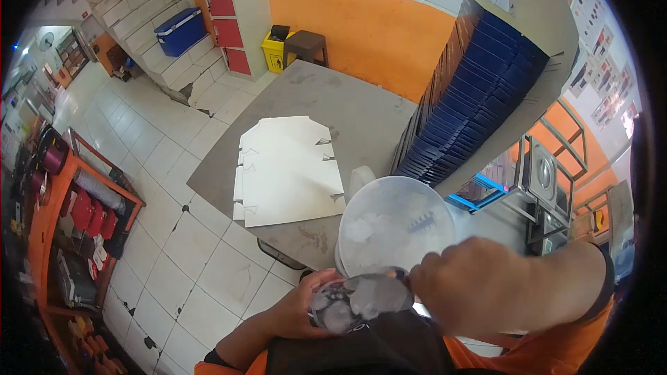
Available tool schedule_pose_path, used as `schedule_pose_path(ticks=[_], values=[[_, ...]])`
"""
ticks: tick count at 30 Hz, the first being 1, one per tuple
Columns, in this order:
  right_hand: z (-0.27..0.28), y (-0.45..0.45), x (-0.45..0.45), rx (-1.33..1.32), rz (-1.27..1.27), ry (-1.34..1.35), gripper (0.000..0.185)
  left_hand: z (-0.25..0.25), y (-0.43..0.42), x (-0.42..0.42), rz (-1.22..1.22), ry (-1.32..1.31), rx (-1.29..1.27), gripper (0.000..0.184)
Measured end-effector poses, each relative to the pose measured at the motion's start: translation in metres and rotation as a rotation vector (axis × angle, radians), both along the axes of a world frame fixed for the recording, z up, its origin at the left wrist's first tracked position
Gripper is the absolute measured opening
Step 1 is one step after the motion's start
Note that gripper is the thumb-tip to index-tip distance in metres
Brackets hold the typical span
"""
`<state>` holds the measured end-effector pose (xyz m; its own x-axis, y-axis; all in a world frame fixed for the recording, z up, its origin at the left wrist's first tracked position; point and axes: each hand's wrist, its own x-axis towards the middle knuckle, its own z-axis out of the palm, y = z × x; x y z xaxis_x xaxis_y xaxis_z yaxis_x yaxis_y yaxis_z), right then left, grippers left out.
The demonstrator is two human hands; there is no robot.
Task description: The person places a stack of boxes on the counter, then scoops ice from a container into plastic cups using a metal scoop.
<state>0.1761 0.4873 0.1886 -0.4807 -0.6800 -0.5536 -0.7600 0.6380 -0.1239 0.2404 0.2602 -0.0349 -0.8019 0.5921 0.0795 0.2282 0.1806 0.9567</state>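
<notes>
My left hand is wrapped around a cup with a dark pattern, held close to my body; pale lumps that look like ice show inside it. My right hand, closed in a fist, grips the handle end of a scoop. Whitish ice lumps lie in the scoop, which is tilted over the cup's mouth. Just beyond both hands stands a translucent white bucket with more ice at its bottom. My right fist covers part of the bucket's near rim.
On the grey table lie flat white cardboard blanks. A tall stack of dark blue folded boxes rises behind the bucket. An orange shelf is at left; a brown stool and yellow bin stand behind the table.
</notes>
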Motion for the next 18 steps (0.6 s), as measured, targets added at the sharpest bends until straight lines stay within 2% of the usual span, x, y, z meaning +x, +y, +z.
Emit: schedule_pose_path(ticks=[2,4,5,7,8,10,11,12,14,17,18], values=[[0.017,-0.009,0.014,0.001,-0.058,0.142,0.014,0.007,0.000,-0.004,-0.038,-0.033,-0.033,0.100],[0.036,-0.017,0.021,0.056,-0.117,0.334,0.011,-0.005,-0.001,0.001,0.001,-0.015,0.125,0.100],[0.037,-0.015,0.014,0.100,-0.133,0.297,0.012,-0.009,0.000,0.001,0.016,-0.006,0.208,0.100],[0.034,-0.006,-0.003,0.192,-0.178,0.224,0.017,-0.001,-0.006,-0.003,-0.027,0.119,-0.009,0.102],[0.014,-0.004,-0.012,0.256,-0.140,0.198,0.016,0.002,-0.009,-0.007,-0.049,0.186,-0.115,0.102],[-0.045,-0.003,-0.033,0.341,-0.105,0.080,0.015,-0.004,-0.012,-0.011,-0.037,0.248,-0.130,0.105],[-0.085,0.001,-0.039,0.338,-0.166,0.001,0.017,-0.008,-0.013,-0.010,-0.028,0.278,-0.139,0.106],[-0.124,0.002,-0.038,0.364,-0.267,-0.001,0.018,-0.015,-0.012,-0.008,-0.016,0.195,-0.040,0.106],[-0.183,0.010,-0.033,0.365,-0.221,-0.066,0.019,-0.031,-0.012,-0.007,0.014,0.023,0.151,0.107],[-0.234,0.006,-0.043,0.362,-0.137,-0.156,0.019,-0.017,-0.015,-0.016,-0.038,0.217,-0.177,0.108],[-0.241,0.004,-0.046,0.362,-0.086,-0.192,0.019,-0.022,-0.016,-0.017,-0.038,0.179,-0.141,0.107]])
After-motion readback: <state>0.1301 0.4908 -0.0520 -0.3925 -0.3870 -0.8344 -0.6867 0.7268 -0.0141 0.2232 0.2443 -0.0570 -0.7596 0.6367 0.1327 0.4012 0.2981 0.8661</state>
